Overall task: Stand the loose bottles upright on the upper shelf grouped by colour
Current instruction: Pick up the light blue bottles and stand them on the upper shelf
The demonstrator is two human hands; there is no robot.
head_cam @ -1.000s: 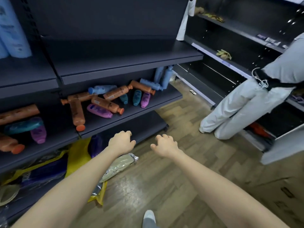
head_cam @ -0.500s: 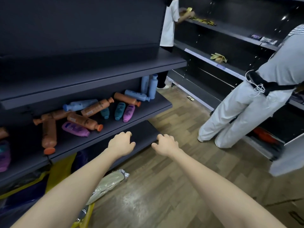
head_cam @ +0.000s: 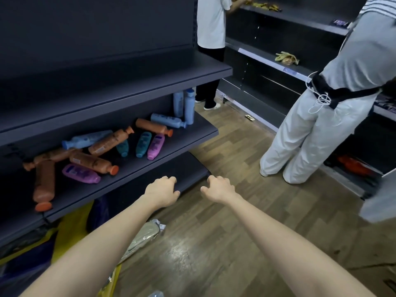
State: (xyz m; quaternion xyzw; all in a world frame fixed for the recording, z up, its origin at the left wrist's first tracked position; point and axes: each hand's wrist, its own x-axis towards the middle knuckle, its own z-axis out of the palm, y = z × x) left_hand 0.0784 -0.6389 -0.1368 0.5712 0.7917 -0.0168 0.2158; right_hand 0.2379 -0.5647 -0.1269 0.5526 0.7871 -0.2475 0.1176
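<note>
While both hands hover low in front of the bottom shelf (head_cam: 188, 168), neither holds anything. I read the left hand (head_cam: 162, 191) and the right hand (head_cam: 218, 188) as relaxed, fingers loosely curled, near each other but apart. Up and to the left of them, on the middle shelf (head_cam: 199, 133), the loose bottles lie on their sides in a jumble, so I judge the sorting has not begun. Nearest to the left hand are a purple bottle (head_cam: 156, 146) and a teal bottle (head_cam: 143, 144) side by side, with their long axes running from the back of the shelf toward its front edge and their caps toward me. Further left an orange bottle (head_cam: 94, 162) lies slantwise with its cap to the right, and a second purple bottle (head_cam: 81, 173) lies just in front of it. Two light-blue bottles (head_cam: 184, 106) stand upright at the right end of this shelf. The upper shelf (head_cam: 128, 86), where everything belongs, sits directly above, and I see nothing standing on it. By my reckoning the left hand is the nearer one for the pile. It should reach up and forward, grip a bottle across its body at right angles to its length, then tip it cap-up while clearing the upper shelf's lip. The right hand suits the blue group better.
</note>
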